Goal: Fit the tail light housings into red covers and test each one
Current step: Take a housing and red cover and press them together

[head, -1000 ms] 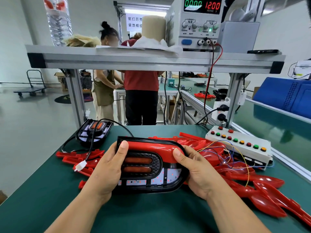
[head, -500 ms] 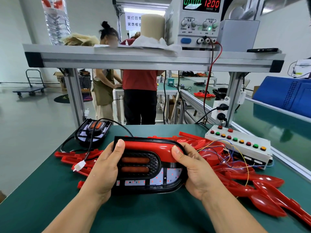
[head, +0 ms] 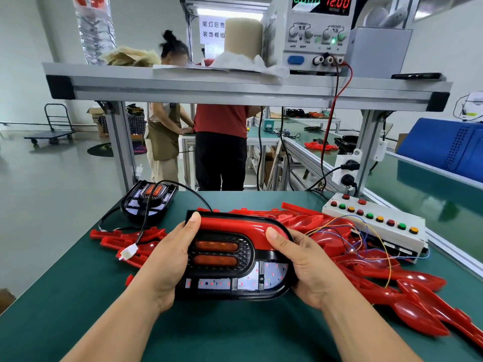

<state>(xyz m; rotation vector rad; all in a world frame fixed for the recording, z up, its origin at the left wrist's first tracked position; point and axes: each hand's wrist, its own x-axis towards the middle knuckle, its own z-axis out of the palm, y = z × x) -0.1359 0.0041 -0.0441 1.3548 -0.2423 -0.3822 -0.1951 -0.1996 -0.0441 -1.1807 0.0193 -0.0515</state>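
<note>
We see a green-topped bench (head: 78,309). On it lie loose red covers (head: 392,283), spread from left to right. A black tail light housing (head: 149,202) sits at the far left, its cable (head: 142,227) and white connector (head: 128,252) trailing over the covers. A white button box (head: 373,226) sits at the far right.

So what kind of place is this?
Probably a factory assembly bench: a power supply on the shelf, a button box, and piles of red covers beside the tail light housing.
</note>
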